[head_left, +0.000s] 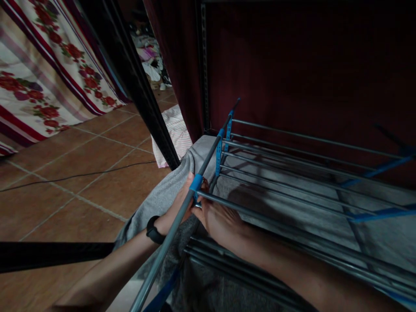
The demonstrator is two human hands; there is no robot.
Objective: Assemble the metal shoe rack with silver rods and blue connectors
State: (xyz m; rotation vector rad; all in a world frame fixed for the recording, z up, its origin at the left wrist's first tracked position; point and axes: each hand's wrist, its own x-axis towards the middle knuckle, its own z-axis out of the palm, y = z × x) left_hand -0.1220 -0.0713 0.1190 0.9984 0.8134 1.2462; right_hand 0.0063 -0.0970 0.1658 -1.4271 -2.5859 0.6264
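A rack of grey metal tubes (292,149) with blue plastic connectors (219,158) lies over grey cloth. My left hand (180,201), with a black band (154,229) on its wrist, is closed around the near blue connector (196,183) on the long side pole (172,229). My right hand (219,216) reaches under the near cross tube (260,211), its bent fingers gripping the lower part of that same connector. The connector and the tubes partly hide the fingers of both hands. A short shiny tube end shows between the two hands.
A black metal post (136,86) slants up at the left, and a black bar (58,255) crosses the lower left. Grey cloth (156,195) covers the surface beneath. A dark cable (81,175) runs over the tiled floor (97,160). A floral curtain (61,65) and a dark red curtain (286,65) hang behind.
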